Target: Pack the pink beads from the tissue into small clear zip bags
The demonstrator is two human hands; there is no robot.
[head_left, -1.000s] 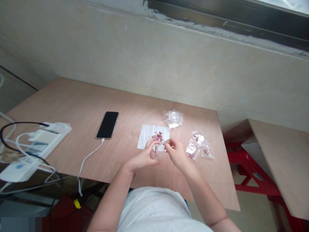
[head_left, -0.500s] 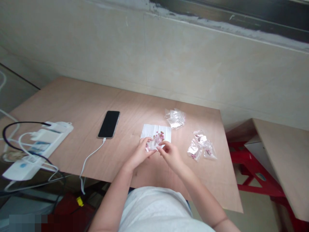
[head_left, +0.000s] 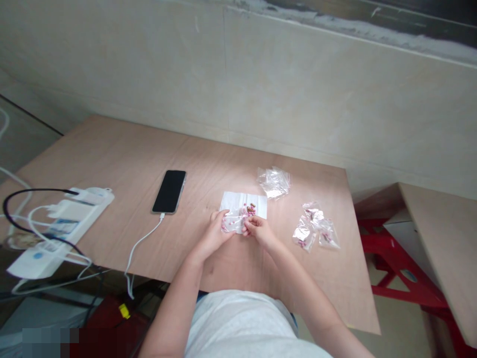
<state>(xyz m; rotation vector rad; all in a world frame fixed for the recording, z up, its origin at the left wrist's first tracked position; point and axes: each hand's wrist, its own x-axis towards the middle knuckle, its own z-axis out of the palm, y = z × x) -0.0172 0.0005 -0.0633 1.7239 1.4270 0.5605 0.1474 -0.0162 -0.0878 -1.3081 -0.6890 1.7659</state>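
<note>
A pale tiled wall (head_left: 149,64) rose behind a wood-grain tabletop (head_left: 122,149). On its left end lay a white power strip (head_left: 33,261), and nearer the middle a smartphone (head_left: 169,191) with a charging cable plugged in. The left hand (head_left: 214,231) had its thumb and fingers closed on the left side of a clear plastic bag (head_left: 234,220); the right hand (head_left: 261,229) had its fingertips pinched together at the bag's right edge. The bag lay over a white paper sheet (head_left: 242,196), near a stack of clear bags (head_left: 274,182) and well apart from three filled bags (head_left: 300,229). Smallest were the pink pills and capsules (head_left: 250,210) heaped on the sheet.

The film looked light, limp and slippery, best gripped by its edges; the pills would likely roll, and the capsules might dent under a hard squeeze.
</note>
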